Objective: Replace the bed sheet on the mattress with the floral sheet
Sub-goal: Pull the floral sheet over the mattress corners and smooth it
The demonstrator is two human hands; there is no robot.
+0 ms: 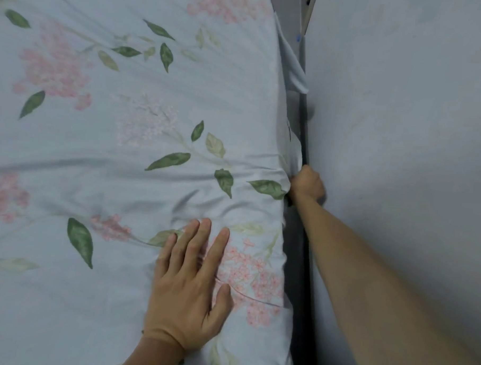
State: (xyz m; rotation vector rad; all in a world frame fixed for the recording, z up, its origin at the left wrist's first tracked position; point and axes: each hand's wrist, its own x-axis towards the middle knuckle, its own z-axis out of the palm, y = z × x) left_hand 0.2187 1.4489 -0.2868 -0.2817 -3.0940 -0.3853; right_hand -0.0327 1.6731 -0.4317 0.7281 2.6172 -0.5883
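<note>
The floral sheet (131,139), pale blue with pink blossoms and green leaves, covers the mattress across the left and middle of the view. My left hand (190,285) lies flat on it near the mattress's right edge, fingers straight and spread. My right hand (306,184) is curled at the sheet's edge, down in the narrow gap between mattress and wall, gripping the fabric there; its fingertips are hidden. Wrinkles run from that spot across the sheet. Further up, a loose flap of the sheet (294,68) hangs over the mattress side.
A plain grey wall (401,134) fills the right side, close to the bed. A dark bed-frame rail (305,130) runs along the gap between wall and mattress. A pale board edge (308,11) shows at the top.
</note>
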